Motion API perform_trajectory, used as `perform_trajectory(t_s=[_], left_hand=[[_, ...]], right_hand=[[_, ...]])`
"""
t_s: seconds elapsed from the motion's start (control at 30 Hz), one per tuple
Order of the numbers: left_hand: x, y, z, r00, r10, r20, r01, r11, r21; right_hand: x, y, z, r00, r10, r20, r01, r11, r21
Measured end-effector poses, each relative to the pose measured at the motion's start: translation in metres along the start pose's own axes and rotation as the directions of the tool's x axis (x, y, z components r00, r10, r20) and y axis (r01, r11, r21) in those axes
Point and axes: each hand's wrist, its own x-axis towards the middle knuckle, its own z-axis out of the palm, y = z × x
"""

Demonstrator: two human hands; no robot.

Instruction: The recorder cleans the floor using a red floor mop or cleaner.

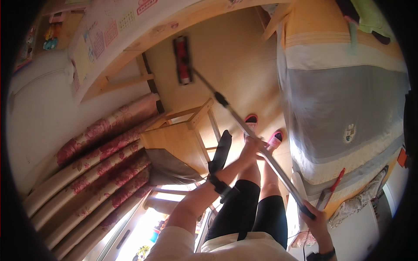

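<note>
A flat mop [278, 170] with a long silvery pole runs diagonally from my body to the floor ahead. Its red and black head [183, 61] lies on the wooden floor, slightly blurred. My left hand [254, 147] is wrapped round the middle of the pole, above my pink shoes. Farther down the pole, my right hand [316, 219] grips the dark end by my right side. A black strapped device [222, 187] sits on my left wrist, and a dark band circles my right wrist.
Left of me stands a wooden chair [174, 141] with a grey cloth, beside flowered curtains [100, 161]. A wooden-edged desk [143, 43] curves along the far left. On the right is a bed [344, 104] with grey and orange covers; a red-handled brush [333, 187] lies near its edge.
</note>
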Motion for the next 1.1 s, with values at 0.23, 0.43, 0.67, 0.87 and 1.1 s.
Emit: perform_trajectory(t_s=[0.23,0.43,0.67,0.87,1.1], left_hand=[[0.058,0.140,0.009,0.901,-0.424,-0.089,0.294,0.750,-0.592],[0.078,0.097,-0.152,0.874,-0.269,-0.405,-0.022,0.810,-0.586],[0.074,0.120,-0.192,0.892,-0.349,-0.288,0.163,0.842,-0.515],[0.070,0.148,-0.077,0.892,-0.439,-0.110,0.316,0.778,-0.543],[0.105,0.150,-0.130,0.835,-0.388,-0.391,0.116,0.818,-0.564]], right_hand=[[0.031,-0.033,-0.066,0.998,0.001,0.060,0.018,0.949,-0.315],[0.174,-0.113,0.026,0.912,-0.364,0.187,0.402,0.885,-0.237],[0.182,-0.128,0.063,0.888,-0.456,0.065,0.459,0.863,-0.212],[0.123,-0.066,0.010,0.973,-0.227,0.042,0.230,0.954,-0.190],[0.192,-0.109,0.001,0.858,-0.492,0.145,0.513,0.824,-0.240]])
